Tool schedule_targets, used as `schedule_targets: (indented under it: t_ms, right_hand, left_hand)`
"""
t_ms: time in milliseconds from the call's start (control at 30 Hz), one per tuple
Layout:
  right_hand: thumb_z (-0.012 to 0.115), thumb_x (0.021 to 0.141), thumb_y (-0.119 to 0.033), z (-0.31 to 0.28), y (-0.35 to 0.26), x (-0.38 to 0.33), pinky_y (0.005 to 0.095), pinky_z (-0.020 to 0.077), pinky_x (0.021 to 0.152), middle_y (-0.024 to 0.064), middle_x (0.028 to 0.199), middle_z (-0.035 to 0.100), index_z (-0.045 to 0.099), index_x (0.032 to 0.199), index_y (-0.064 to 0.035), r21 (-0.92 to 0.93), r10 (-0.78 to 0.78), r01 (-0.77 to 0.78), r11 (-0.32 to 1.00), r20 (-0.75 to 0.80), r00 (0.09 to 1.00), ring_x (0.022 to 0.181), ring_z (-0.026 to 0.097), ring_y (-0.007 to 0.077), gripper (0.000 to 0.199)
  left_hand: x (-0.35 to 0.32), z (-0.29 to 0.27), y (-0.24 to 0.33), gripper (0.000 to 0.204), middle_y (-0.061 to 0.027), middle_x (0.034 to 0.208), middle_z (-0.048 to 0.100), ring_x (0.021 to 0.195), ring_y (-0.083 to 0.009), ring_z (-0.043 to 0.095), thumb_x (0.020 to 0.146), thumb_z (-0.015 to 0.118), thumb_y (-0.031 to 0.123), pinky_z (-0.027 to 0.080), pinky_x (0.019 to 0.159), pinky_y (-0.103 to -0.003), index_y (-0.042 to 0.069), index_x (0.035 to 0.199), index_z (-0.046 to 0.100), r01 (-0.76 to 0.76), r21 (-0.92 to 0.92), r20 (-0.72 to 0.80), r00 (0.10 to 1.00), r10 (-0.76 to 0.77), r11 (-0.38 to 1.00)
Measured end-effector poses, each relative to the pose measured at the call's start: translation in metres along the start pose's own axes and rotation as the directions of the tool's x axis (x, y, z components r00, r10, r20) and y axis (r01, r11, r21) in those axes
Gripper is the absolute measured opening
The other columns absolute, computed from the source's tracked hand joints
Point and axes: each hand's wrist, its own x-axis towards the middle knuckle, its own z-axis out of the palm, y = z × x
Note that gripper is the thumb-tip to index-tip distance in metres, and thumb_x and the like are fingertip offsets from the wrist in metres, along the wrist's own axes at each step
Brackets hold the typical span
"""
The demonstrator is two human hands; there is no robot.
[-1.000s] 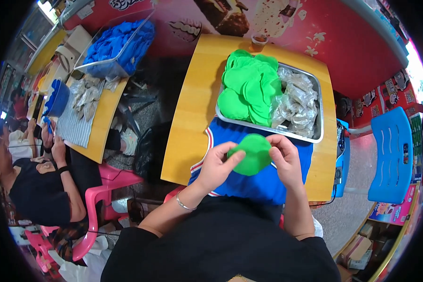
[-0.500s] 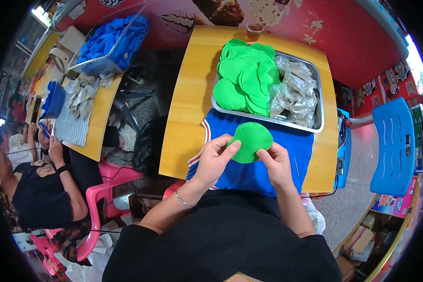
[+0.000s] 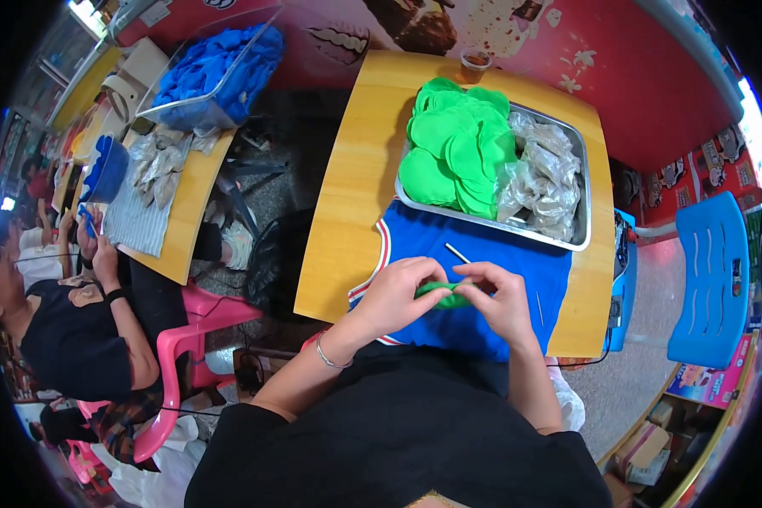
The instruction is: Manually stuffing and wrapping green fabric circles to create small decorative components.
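The thumb and fingertips of the left hand [image 3: 402,292] are pinched on a small, bright green piece of soft sheet [image 3: 454,300], and its other side seems to be pinched by the thumb and fingertips of the right hand [image 3: 498,298]. The green piece is held over a blue cloth with a red and white striped edge [image 3: 423,227]. It is probably best gripped lightly, with both hands kept level and each bend pressed flat, so that it is not pulled out of shape. Much of it is hidden by the fingers, so whether it is folded or just bunched cannot be told. Beyond the fingers, a thin white stick [image 3: 457,252] is seen on the cloth; its use cannot be made out. Farther out, in a shiny metal tray [image 3: 499,227], flat, round green pieces [image 3: 457,144] are piled beside clear plastic bags [image 3: 546,186], whose greyish filling is hard to make out.
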Motion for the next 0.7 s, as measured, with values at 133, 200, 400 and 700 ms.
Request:
schedule_targets:
  t_ms: [133, 200, 400, 700]
  right_hand:
    - [0.064, 0.078, -0.001, 0.003, -0.002, -0.002, 0.0226, 0.0485, 0.064, 0.0048, 0.077, 0.065, 0.062, 0.104, -0.0024, 0.227, 0.053, -0.036, 0.973, -0.07, 0.996, 0.069, 0.059, 0.0075, 0.026]
    - [0.065, 0.077, -0.003, 0.003, -0.004, -0.002, 0.0213, 0.0467, 0.061, 0.0036, 0.077, 0.065, 0.065, 0.099, -0.0031, 0.212, 0.039, -0.03, 0.977, -0.039, 0.998, 0.068, 0.058, 0.0069, 0.022]
    - [0.071, 0.073, -0.007, 0.004, 0.015, -0.002, 0.0202, 0.0425, 0.053, 0.0018, 0.073, 0.064, 0.064, 0.09, -0.0036, -0.006, 0.022, -0.021, 1.0, 0.159, 0.987, 0.062, 0.055, 0.0045, 0.018]
    - [0.074, 0.062, 0.001, 0.013, 0.015, 0.001, 0.021, 0.0461, 0.057, 0.0026, 0.065, 0.059, 0.061, 0.089, -0.002, 0.107, 0.072, -0.062, 0.992, -0.1, 0.992, 0.06, 0.056, 0.0069, 0.03]
  left_hand:
    - [-0.009, 0.011, -0.014, 0.011, -0.0047, 0.076, 0.058, 0.068, -0.0097, 0.056, 0.081, 0.062, 0.007, 0.046, 0.061, -0.023, -0.001, 0.087, 0.058, 0.27, -0.572, 0.036, 0.952, -0.305, 0.774]
    - [-0.01, 0.013, -0.018, 0.01, -0.0059, 0.077, 0.058, 0.069, -0.0127, 0.057, 0.08, 0.063, 0.008, 0.046, 0.062, -0.025, 0.0, 0.085, 0.06, 0.166, -0.465, -0.085, 0.969, -0.23, 0.87]
    - [-0.003, 0.001, 0.001, 0.008, -0.0068, 0.077, 0.057, 0.07, -0.0199, 0.057, 0.077, 0.064, 0.009, 0.045, 0.065, -0.029, 0.003, 0.082, 0.062, 0.041, -0.269, -0.062, 0.996, -0.06, 0.962]
    - [-0.002, 0.009, 0.011, 0.042, -0.0089, 0.091, 0.048, 0.081, -0.0221, 0.052, 0.064, 0.077, 0.017, 0.045, 0.069, -0.03, 0.003, 0.096, 0.053, -0.007, 0.062, -0.399, 0.917, 0.031, 0.998]
